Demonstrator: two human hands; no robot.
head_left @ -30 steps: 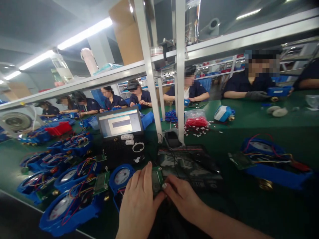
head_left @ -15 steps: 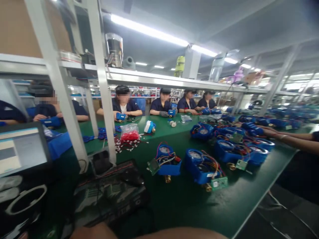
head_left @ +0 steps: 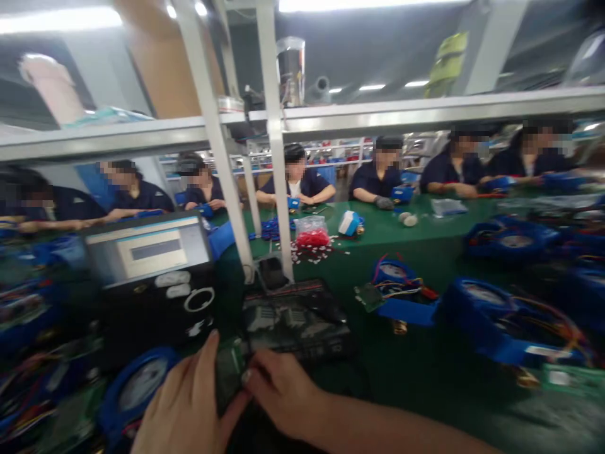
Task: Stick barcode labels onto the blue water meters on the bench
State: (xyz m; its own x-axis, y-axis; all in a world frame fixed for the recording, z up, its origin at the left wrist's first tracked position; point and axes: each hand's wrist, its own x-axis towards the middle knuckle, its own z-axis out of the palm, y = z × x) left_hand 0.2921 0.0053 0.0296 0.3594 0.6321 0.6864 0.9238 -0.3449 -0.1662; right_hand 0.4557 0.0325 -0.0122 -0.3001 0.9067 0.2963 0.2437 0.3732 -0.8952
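My left hand (head_left: 189, 397) is closed around a green circuit board (head_left: 230, 366), with the thumb below and the fingers along its left side. From the right, my right hand (head_left: 286, 394) pinches at the board's edge, where a small white piece (head_left: 246, 377) shows by the fingertips; blur hides its kind. Left of my hands lies a blue meter housing (head_left: 137, 384) with a round dial, partly covered by the left hand. Just beyond them is a dark flat device (head_left: 297, 318) on the green table (head_left: 401, 359).
A laptop (head_left: 149, 252) stands at the left. Blue meters with wires (head_left: 501, 321) lie at the right, more at far left. Shelf posts (head_left: 278, 189) rise beyond the dark device, near a bag of red parts (head_left: 312, 233). Several co-workers (head_left: 302, 180) sit opposite.
The view has swung left and the scene has shifted right. Both my hands have come into view from the bottom edge, now with the circuit board between them.
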